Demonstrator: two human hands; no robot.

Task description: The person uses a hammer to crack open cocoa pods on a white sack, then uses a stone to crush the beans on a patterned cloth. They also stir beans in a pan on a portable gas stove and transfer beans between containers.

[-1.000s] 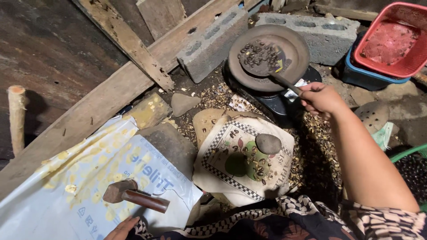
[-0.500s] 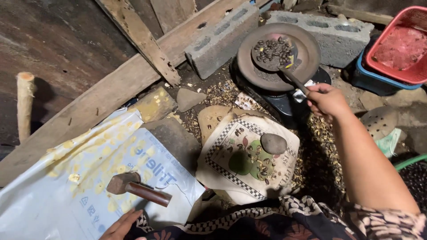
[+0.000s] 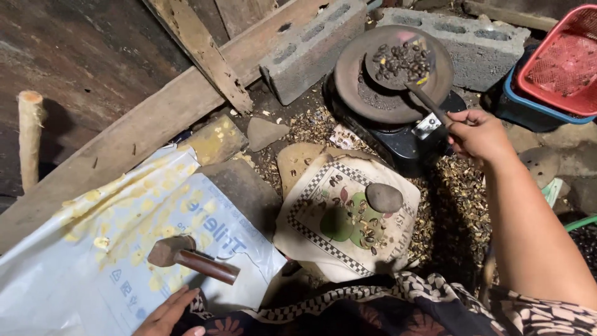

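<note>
A dark ladle [image 3: 401,62] heaped with dark seeds is held above a round pan [image 3: 385,78] on a black stove [image 3: 404,140]; its handle is gripped by the clenched fingers of the right hand [image 3: 479,134]. The left hand [image 3: 168,314], fingers loosely released, is rested low beside a wooden-handled tool [image 3: 196,258] on a plastic sack [image 3: 93,249]. A smooth stone [image 3: 384,197] is seen on a patterned cloth [image 3: 336,218].

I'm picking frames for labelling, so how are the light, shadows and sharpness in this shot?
Head view: mostly sharp, with soft, uneven light; the white plastic sack is brightest with mild glare, the top-left boards fall into deep shadow, the right hand and its spatula of seeds are clearly lit, and the left hand is cut by the bottom edge.
</note>
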